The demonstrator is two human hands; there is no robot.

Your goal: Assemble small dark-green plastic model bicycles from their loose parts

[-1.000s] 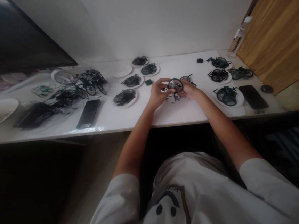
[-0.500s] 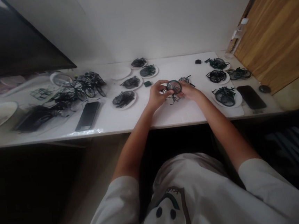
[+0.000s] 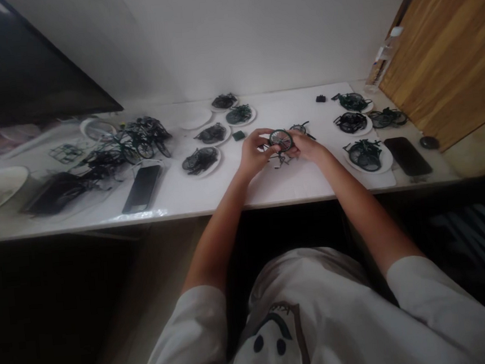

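Note:
Above the white table top, a miniature bicycle wheel [image 3: 280,139] with a dark tyre and pale spokes is held up between my two hands. My left hand [image 3: 255,150] pinches it from the left, thumb at its lower rim. On the other side my right hand [image 3: 306,144] is closed at the wheel's right edge; its fingertips are partly hidden behind the wheel. Just below the wheel, thin toy bicycle parts [image 3: 280,162] show, and I cannot tell whether they are joined to it. Behind my right hand lies another small bicycle part [image 3: 300,127], partly covered.
White plates of dark bicycle parts stand left [image 3: 216,163] and right [image 3: 387,161]. A phone [image 3: 142,188] and a cluster of small bicycles [image 3: 149,134] are at left. Another phone [image 3: 407,157] lies at right, and a clear bottle [image 3: 384,59] leans by a wooden board [image 3: 448,56].
The wheel has shifted very slightly to the left and its face has turned a little. Both hands keep nearly the same place and hold.

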